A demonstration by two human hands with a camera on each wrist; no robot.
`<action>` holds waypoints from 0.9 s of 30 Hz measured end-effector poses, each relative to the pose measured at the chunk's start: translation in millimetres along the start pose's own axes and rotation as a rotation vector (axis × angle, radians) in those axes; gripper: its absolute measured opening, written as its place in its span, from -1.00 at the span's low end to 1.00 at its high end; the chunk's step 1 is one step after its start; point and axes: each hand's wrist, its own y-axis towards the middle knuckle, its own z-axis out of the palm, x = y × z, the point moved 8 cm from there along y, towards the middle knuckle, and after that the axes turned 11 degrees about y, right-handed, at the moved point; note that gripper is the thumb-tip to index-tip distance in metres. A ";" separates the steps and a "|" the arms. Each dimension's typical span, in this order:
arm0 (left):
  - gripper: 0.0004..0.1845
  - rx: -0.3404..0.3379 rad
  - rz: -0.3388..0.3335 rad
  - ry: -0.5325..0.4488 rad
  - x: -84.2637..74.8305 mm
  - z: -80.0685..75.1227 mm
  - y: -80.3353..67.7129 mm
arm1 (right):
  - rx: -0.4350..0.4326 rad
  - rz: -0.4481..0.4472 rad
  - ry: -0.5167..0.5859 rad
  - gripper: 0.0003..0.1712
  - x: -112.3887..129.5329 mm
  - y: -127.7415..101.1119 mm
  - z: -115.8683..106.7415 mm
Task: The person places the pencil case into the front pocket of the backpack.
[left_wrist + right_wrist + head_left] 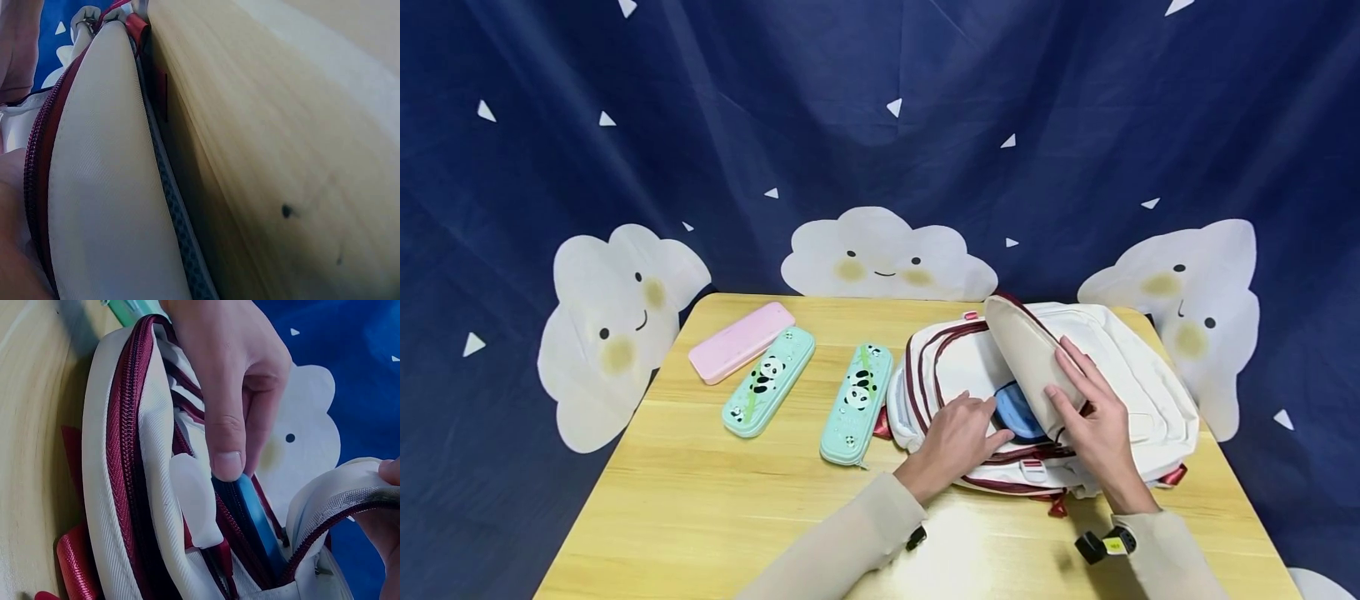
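Observation:
A white backpack (1138, 375) with dark red zips lies on the table, its front pocket unzipped. My right hand (1097, 417) grips the pocket's flap (1026, 354) and holds it raised. Inside the pocket sits a blue case (1021, 412) with a dark edge, partly hidden by the flap. My left hand (958, 437) is at the case's near left end, thumb on one side and fingers on the other. In the right wrist view, the left thumb (226, 444) points down onto the top of the blue case (253, 519), beside a white zip pull (195, 500).
Left of the backpack lie two mint green panda pencil cases (856, 408) and a pink case (741, 342), which touches the farther green one. They rest on a wooden table (700, 500). A dark blue curtain (880, 150) with clouds hangs behind.

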 end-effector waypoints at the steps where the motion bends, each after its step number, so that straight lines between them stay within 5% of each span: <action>1: -0.37 0.003 0.001 -0.002 -0.3 0.3 0.4 | 0.000 0.000 -0.002 -0.24 -3.9 -0.9 -0.8; 27: -0.40 0.011 0.097 -0.023 14.4 0.4 -6.0 | -0.003 0.028 0.005 -0.24 -14.7 -4.5 -4.3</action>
